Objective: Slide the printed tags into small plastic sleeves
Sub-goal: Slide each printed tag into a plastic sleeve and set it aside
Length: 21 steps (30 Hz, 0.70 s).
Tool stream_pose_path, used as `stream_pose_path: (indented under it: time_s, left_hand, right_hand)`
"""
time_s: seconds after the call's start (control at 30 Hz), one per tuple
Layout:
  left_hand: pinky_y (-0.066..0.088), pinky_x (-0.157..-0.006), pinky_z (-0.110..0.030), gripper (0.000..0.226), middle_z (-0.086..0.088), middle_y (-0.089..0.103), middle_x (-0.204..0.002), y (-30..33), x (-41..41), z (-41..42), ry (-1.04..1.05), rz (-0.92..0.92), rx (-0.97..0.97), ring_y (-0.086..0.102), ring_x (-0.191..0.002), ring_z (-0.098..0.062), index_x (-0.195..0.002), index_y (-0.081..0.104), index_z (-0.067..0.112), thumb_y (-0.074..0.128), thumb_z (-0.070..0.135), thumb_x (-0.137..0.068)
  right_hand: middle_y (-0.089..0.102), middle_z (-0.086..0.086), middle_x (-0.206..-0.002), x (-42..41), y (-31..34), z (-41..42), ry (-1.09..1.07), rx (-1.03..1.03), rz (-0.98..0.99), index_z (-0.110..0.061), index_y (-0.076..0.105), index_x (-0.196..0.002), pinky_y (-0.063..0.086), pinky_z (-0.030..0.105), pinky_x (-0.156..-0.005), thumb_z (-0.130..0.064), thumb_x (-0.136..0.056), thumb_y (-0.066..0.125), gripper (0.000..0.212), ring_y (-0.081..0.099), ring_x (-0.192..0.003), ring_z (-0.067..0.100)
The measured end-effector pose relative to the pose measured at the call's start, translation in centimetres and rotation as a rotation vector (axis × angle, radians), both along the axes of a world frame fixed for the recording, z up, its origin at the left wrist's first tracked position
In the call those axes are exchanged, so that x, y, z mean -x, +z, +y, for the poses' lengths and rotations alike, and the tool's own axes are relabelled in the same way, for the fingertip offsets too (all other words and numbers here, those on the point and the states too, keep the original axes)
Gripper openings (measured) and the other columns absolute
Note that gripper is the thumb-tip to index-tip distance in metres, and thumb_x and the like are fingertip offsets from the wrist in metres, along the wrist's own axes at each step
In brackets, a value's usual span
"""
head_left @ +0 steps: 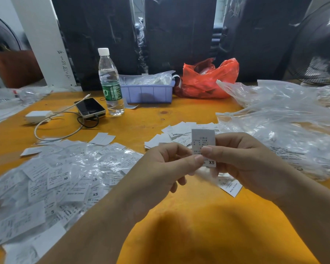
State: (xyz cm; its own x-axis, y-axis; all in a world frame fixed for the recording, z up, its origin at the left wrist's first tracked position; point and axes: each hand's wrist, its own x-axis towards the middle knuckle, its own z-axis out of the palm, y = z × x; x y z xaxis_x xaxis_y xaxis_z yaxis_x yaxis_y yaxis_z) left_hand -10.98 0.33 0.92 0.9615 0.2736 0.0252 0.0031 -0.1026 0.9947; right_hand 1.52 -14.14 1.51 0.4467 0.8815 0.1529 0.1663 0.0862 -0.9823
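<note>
A white printed tag (pixel 203 139) marked XS stands upright above the table's middle, partly inside a clear plastic sleeve (pixel 212 164). My left hand (pixel 166 168) pinches its lower left edge with thumb and forefinger. My right hand (pixel 244 161) pinches it from the right, thumb across the front. Behind the hands lies a heap of loose printed tags (pixel 179 134). To the left spreads a pile of sleeved tags (pixel 55 180). One more tag (pixel 231 186) lies flat under my right hand.
A heap of clear plastic bags (pixel 286 128) fills the right side. At the back stand a water bottle (pixel 111 82), a purple bin (pixel 148 91) and a red bag (pixel 210 79). A phone (pixel 90 107) with cable and charger (pixel 38 116) lies back left on the orange table (pixel 198 225).
</note>
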Motion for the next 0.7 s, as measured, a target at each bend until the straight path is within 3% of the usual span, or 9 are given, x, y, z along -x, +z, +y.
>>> stream_pose_path:
  time_s: [0.1,0.33,0.57,0.7]
  left_hand:
    - [0.042,-0.052,-0.021,0.019,-0.001,0.063,-0.075,-0.23,-0.04,-0.34,-0.016,-0.003,-0.019,0.055,-0.061,-0.008,-0.084,0.073,0.013,0.076,0.031,-0.079]
    - [0.039,-0.05,-0.018,0.019,0.004,0.063,-0.064,-0.22,0.01,-0.06,0.076,-0.045,-0.045,0.053,-0.056,-0.007,-0.074,0.068,0.011,0.067,0.023,-0.088]
    - [0.04,-0.05,-0.016,0.019,0.005,0.058,-0.059,-0.12,0.08,-0.02,0.034,-0.039,-0.066,0.052,-0.054,-0.007,-0.066,0.066,0.019,0.074,0.033,-0.076]
    - [0.04,-0.051,-0.015,0.023,0.005,0.059,-0.061,-0.24,0.02,0.02,-0.013,-0.027,-0.062,0.053,-0.055,-0.007,-0.07,0.067,0.015,0.075,0.037,-0.068]
  right_hand:
    - [0.06,0.033,-0.093,-0.06,-0.04,-0.07,-0.047,-0.029,0.009,-0.008,0.076,-0.094,0.047,0.023,-0.057,-0.028,-0.08,0.064,0.027,0.047,-0.072,0.029]
    - [0.069,0.015,-0.089,-0.23,-0.16,-0.03,-0.102,-0.061,0.029,-0.015,0.079,-0.089,0.049,0.022,-0.058,-0.026,-0.078,0.066,0.02,0.05,-0.076,0.029]
    - [0.071,0.008,-0.086,-0.5,-0.02,-0.15,-0.162,-0.082,0.064,-0.015,0.079,-0.09,0.05,0.022,-0.058,-0.026,-0.074,0.068,0.022,0.051,-0.073,0.024]
    - [0.07,0.019,-0.093,-0.65,0.43,-0.49,-0.12,-0.072,-0.015,-0.013,0.078,-0.093,0.051,0.023,-0.059,-0.022,-0.075,0.078,0.02,0.052,-0.073,0.026]
